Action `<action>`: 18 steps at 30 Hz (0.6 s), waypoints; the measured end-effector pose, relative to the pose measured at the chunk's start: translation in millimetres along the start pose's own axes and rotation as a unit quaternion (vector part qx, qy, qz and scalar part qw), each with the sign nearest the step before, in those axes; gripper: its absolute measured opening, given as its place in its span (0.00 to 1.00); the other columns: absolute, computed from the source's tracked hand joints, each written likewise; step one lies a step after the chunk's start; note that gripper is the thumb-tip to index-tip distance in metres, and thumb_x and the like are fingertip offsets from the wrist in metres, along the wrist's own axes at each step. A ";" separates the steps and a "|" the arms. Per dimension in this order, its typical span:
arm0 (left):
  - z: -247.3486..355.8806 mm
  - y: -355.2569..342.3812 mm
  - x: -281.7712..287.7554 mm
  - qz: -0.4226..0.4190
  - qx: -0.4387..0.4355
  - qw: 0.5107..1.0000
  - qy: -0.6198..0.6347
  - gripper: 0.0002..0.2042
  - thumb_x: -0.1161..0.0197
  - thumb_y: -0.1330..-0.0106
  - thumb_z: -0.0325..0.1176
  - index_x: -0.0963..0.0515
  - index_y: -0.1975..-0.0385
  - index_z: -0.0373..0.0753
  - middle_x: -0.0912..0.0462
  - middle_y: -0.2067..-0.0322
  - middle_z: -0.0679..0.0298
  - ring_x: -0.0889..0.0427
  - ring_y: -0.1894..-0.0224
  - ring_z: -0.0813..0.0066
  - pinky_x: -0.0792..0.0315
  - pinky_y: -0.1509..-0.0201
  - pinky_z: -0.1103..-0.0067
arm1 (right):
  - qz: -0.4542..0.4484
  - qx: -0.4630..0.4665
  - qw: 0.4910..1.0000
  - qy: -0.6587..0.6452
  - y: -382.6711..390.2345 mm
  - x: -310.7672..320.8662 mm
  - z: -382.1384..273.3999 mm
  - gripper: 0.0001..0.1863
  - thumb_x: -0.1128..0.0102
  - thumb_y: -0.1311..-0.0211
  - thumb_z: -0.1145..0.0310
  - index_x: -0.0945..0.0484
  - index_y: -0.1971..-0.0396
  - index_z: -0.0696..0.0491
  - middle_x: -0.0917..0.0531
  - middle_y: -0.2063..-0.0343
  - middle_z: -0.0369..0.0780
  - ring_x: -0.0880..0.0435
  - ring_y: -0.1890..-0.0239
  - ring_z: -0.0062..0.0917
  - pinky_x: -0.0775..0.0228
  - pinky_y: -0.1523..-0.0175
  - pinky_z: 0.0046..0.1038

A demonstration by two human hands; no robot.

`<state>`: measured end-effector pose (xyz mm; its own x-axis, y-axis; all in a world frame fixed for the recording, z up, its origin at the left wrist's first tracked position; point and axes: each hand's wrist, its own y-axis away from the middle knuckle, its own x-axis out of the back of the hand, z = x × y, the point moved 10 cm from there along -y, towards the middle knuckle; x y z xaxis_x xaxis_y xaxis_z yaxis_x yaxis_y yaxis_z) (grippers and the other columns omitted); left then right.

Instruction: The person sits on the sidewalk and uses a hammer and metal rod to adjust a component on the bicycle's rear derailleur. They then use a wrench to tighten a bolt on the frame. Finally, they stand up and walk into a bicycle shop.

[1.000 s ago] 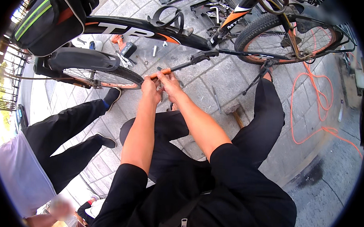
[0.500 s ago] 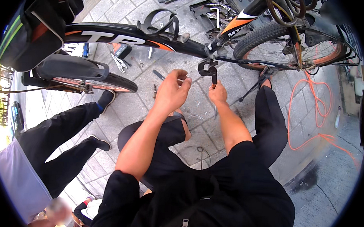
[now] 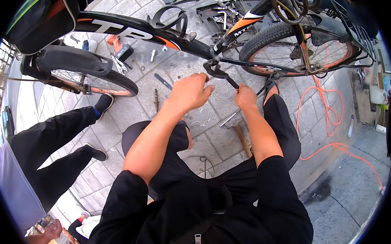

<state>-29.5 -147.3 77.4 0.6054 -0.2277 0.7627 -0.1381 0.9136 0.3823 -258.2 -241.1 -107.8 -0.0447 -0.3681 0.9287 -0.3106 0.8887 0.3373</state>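
Note:
My right hand is closed on the handle of a black tool, whose hooked head sits at the bicycle's crank area, below the frame. My left hand is just left of that head, fingers loosely curled and thumb apart; I see nothing in it. The black bicycle with orange markings stretches across the top, a bag over its front wheel. Below my hands lie a flat metal bar, a slim tool and a wooden-handled hammer.
An open tool case, an orange drill, wrenches and a socket lie behind the frame. An orange hose coils at right. Another person's legs and hand are at left, a further person below.
My hands, earlier together on an orange handle, have separated: the right moved rightward with the tool, its handle swinging down and right; the left released it and has since risen slightly.

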 end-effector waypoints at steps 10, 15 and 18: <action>20.6 -1.5 -17.7 -0.075 -0.063 0.993 -0.061 0.21 0.39 0.31 0.49 0.17 0.52 0.37 0.13 0.56 0.50 0.15 0.51 0.49 0.22 0.49 0.59 | -0.134 -0.008 0.991 0.020 39.2 18.3 4.4 0.22 0.43 0.32 0.53 0.15 0.65 0.60 0.12 0.62 0.53 0.13 0.58 0.47 0.22 0.52 0.45; 17.3 -4.5 -36.5 -0.084 -0.050 0.992 -0.085 0.22 0.38 0.32 0.51 0.15 0.55 0.37 0.12 0.59 0.49 0.13 0.53 0.48 0.21 0.51 0.58 | -0.237 -0.193 0.897 -0.319 109.5 1.1 0.8 0.18 0.36 0.33 0.60 0.19 0.71 0.62 0.18 0.76 0.44 0.19 0.79 0.30 0.28 0.75 0.34; -4.9 -18.5 -43.1 -0.012 0.016 0.999 -0.032 0.22 0.38 0.33 0.53 0.14 0.57 0.38 0.12 0.61 0.47 0.13 0.54 0.47 0.21 0.51 0.58 | -0.227 -0.199 0.854 -0.425 137.5 9.5 -14.6 0.17 0.34 0.35 0.62 0.21 0.72 0.62 0.22 0.82 0.39 0.25 0.85 0.24 0.33 0.81 0.30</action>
<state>-49.2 -152.7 34.9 0.5569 -0.2715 0.7849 -0.1496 0.8968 0.4164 -287.6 -118.4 -50.4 -0.7305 -0.6141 0.2987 -0.1397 0.5626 0.8149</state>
